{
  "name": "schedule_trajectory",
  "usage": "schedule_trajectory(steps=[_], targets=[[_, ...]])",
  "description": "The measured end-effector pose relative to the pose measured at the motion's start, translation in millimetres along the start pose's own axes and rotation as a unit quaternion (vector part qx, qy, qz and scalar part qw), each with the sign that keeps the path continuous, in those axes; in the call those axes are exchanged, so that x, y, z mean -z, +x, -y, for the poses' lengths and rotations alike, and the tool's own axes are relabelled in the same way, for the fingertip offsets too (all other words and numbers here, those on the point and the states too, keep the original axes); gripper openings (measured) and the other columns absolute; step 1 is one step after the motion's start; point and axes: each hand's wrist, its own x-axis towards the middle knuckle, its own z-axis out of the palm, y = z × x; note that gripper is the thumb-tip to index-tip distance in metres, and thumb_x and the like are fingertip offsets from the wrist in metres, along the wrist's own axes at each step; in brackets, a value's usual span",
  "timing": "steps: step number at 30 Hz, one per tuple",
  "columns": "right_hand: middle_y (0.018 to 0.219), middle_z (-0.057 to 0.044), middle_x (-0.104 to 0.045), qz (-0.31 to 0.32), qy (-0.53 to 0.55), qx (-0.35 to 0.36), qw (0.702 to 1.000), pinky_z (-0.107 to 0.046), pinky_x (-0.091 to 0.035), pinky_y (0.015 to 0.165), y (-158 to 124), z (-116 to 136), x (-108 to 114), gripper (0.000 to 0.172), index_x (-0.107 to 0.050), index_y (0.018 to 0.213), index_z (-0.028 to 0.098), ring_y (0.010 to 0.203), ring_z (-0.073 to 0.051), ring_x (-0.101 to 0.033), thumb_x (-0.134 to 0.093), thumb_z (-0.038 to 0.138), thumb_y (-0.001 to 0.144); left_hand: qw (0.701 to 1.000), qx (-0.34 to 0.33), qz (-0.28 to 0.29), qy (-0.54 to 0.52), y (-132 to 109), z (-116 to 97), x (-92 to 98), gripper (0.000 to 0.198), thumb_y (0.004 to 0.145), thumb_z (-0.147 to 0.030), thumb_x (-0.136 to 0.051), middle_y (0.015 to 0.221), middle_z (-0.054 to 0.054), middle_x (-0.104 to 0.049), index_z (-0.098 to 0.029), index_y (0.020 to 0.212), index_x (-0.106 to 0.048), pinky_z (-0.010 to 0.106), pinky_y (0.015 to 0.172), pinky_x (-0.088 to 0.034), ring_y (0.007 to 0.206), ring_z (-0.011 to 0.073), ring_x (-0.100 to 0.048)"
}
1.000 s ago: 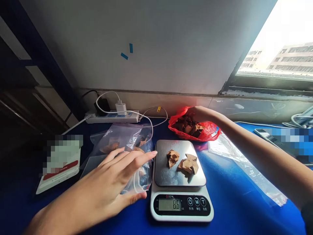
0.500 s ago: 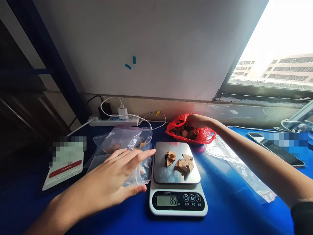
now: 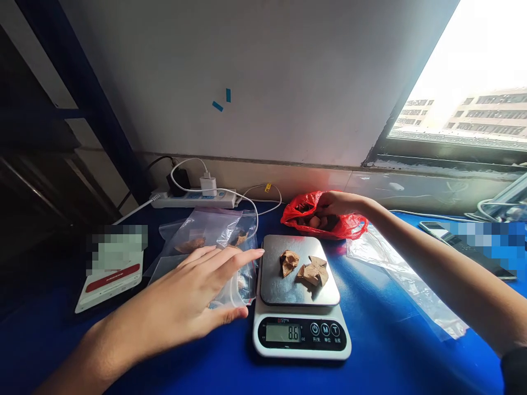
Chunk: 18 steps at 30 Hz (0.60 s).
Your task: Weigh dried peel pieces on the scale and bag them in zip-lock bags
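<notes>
Remote view, sizing down: blue surface [image 3: 379, 356] under the lot. Clear bags [image 3: 212, 222] heaped left of the scale, brown bits [image 3: 191, 244] inside; a flat bag [image 3: 415, 291], also clear, lies off to the right. Red bag [image 3: 351, 227] sits just behind the scale, mouth open, dark contents [image 3: 316, 222] showing. Scale [image 3: 302, 354] stands front and centre.

I read my left grip [image 3: 191, 302] as wide, fingers spread over the clear bags, nothing seen in it, index tip just beside the pan [image 3: 272, 291] (touching the bags or not, can't tell). My right grip [image 3: 340, 203] is down in the red bag; fingertips hidden, so I can't tell if it's closed on anything.

On the pan, close together: a broad piece [image 3: 314, 271] and a smaller curled piece [image 3: 289, 263]. Display [image 3: 284, 333] reads 8.6 (unit too tiny for me).

Step in hand, my call: reaching into the red bag for its contents. I'd say the next move calls for a light pinch, as they look dry and brittle, and a lift clear of the floppy rim without dragging the bag.
</notes>
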Motion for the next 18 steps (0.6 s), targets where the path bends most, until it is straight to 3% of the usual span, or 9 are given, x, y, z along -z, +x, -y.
schedule_trajectory(steps=[4, 9, 14, 16, 18], targets=[[0.089, -0.007, -0.072, -0.028, 0.064, -0.011, 0.998, -0.025, -0.050, 0.058, -8, -11, 5, 0.024, -0.069, 0.094, 0.017, 0.072, -0.018, -0.064, -0.058, 0.021, 0.073, 1.000, -0.010, -0.010, 0.005, 0, 0, -0.2, 0.069, 0.094, -0.053, -0.053, 0.144, -0.003, -0.049, -0.050, 0.149, -0.013, 0.048, 0.105, -0.048, 0.133, 0.0255, -0.046], [0.108, -0.006, -0.072, -0.034, 0.123, 0.005, 0.992, -0.027, -0.053, 0.075, -14, -24, 8, 0.036, -0.069, 0.106, 0.020, 0.092, -0.020, -0.065, -0.055, 0.022, 0.074, 1.000, -0.018, -0.021, 0.010, 1, 2, -2.6, 0.069, 0.093, -0.053, -0.054, 0.145, -0.003, -0.049, -0.049, 0.150, -0.013, 0.047, 0.103, -0.050, 0.133, 0.0251, -0.048], [0.097, -0.004, -0.075, 0.026, 0.143, 0.008, 0.989, -0.030, -0.052, 0.082, -27, -23, 17, 0.032, -0.076, 0.093, 0.020, 0.088, -0.021, -0.066, -0.056, 0.022, 0.068, 0.999, -0.024, -0.032, 0.020, 0, 6, -5.5, 0.070, 0.092, -0.053, -0.054, 0.143, -0.003, -0.050, -0.048, 0.150, -0.015, 0.047, 0.101, -0.052, 0.131, 0.0246, -0.050], [0.103, -0.003, -0.075, 0.078, 0.174, 0.029, 0.981, -0.029, -0.049, 0.090, -30, -20, 20, 0.031, -0.078, 0.093, 0.020, 0.095, -0.020, -0.066, -0.058, 0.026, 0.070, 0.998, -0.031, -0.041, 0.022, 2, 7, -6.4, 0.069, 0.092, -0.054, -0.054, 0.142, -0.002, -0.052, -0.046, 0.150, -0.017, 0.045, 0.100, -0.053, 0.129, 0.0241, -0.052], [0.110, -0.004, -0.073, 0.089, 0.209, 0.047, 0.973, -0.028, -0.048, 0.095, -29, -17, 21, 0.033, -0.078, 0.098, 0.020, 0.102, -0.020, -0.064, -0.058, 0.031, 0.074, 0.998, -0.039, -0.050, 0.025, 3, 8, -7.1, 0.069, 0.092, -0.053, -0.054, 0.142, -0.001, -0.052, -0.045, 0.150, -0.019, 0.044, 0.101, -0.052, 0.129, 0.0238, -0.052]])
